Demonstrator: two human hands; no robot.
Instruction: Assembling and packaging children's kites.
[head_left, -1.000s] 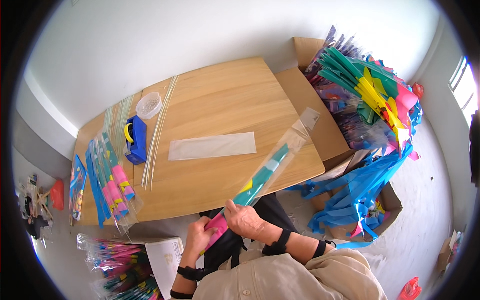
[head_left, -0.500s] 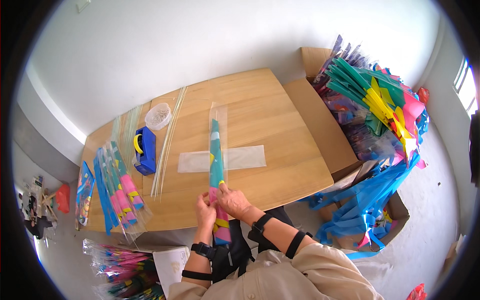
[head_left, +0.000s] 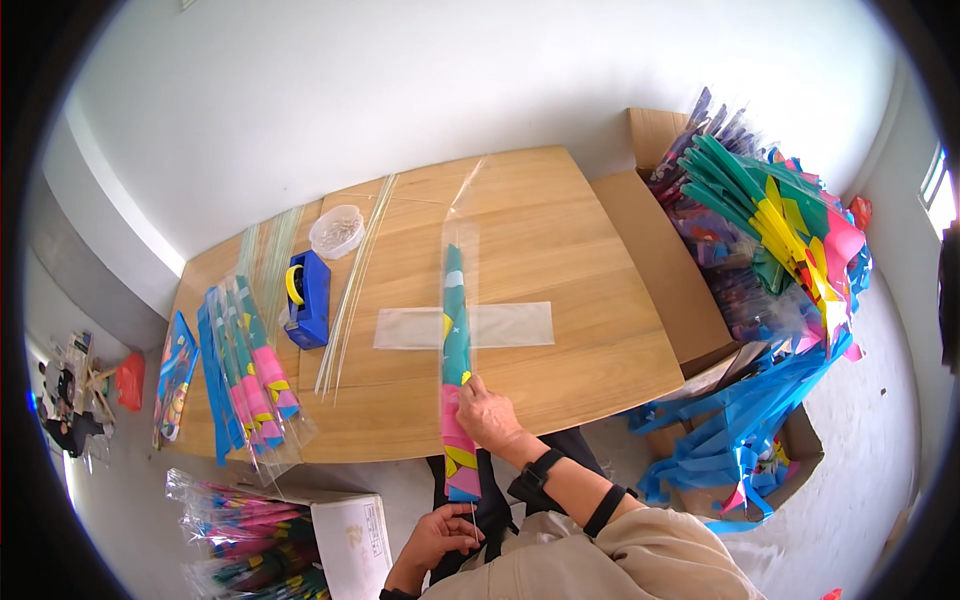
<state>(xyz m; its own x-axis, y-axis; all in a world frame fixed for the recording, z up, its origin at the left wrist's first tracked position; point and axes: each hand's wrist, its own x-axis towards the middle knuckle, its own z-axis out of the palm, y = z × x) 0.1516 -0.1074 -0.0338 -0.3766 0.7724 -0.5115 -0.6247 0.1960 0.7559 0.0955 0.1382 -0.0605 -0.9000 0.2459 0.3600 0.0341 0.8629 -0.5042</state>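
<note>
A slim rolled bundle of teal, pink, yellow and blue fabric (head_left: 455, 300) lies in a long clear plastic sleeve (head_left: 464, 215). It points away from me across the table, and its near end hangs past the front edge. My right hand (head_left: 490, 415) is closed on the bundle's right side at its pink part, near the table edge. Below the bundle's blue end, my left hand (head_left: 445, 532) pinches with bent fingers beside a thin pale line. I cannot make out what it holds. Beneath the bundle, a whitish flat strip (head_left: 515, 323) lies crosswise.
Left on the wooden table (head_left: 600, 370) are a blue tape dispenser (head_left: 314, 300), a clear tub of small pieces (head_left: 337, 231), thin pale rods (head_left: 362, 280) and several sleeved bundles (head_left: 245, 370). Cardboard boxes (head_left: 665, 270) at right overflow with coloured fabric; another box (head_left: 352, 545) stands lower left.
My left hand has left the bundle's middle and moved down toward me, below its near end. The right hand keeps its hold. The whole view has shifted slightly.
</note>
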